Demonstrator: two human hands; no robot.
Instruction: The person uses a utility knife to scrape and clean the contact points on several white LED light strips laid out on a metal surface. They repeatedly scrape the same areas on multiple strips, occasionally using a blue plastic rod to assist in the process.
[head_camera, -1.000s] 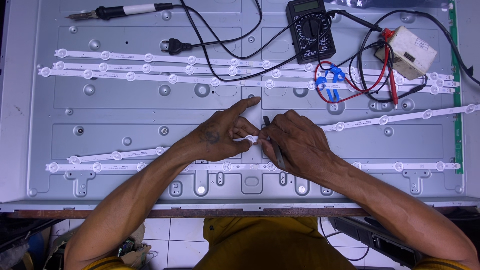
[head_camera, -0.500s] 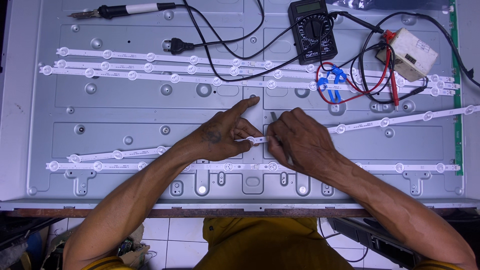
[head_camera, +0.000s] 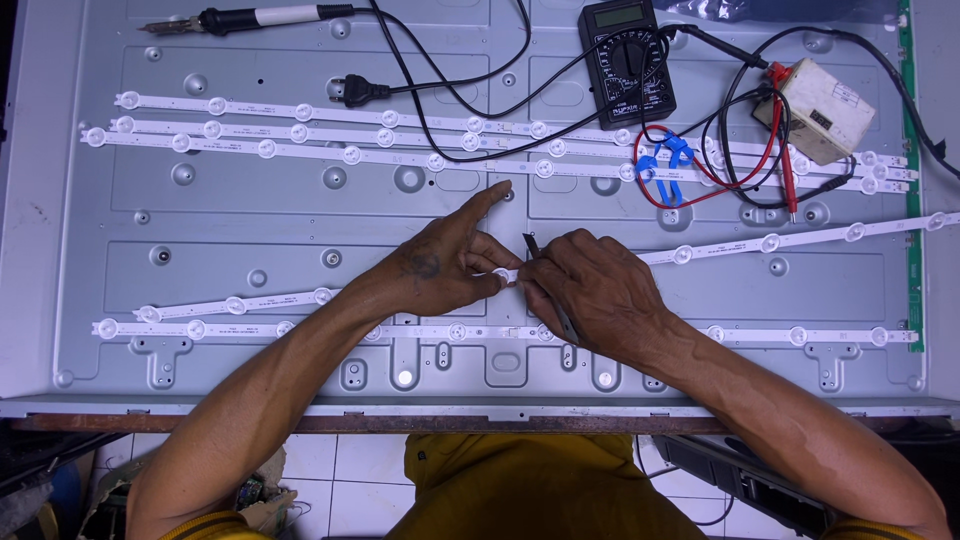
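A grey metal backlight panel lies flat with several white LED strips on it. My left hand pinches a round white lens on the slanted LED strip at the panel's middle, index finger stretched out. My right hand grips a thin dark metal tool whose tip points at that lens. Both hands touch each other over the strip.
A soldering iron and a black plug lie at the back left. A black multimeter with red and black leads, a blue clip and a white box sit at the back right. Tiled floor shows below the bench edge.
Both hands stay at the same lens. The right hand has shifted slightly, with the tool tip a little closer to the lens.
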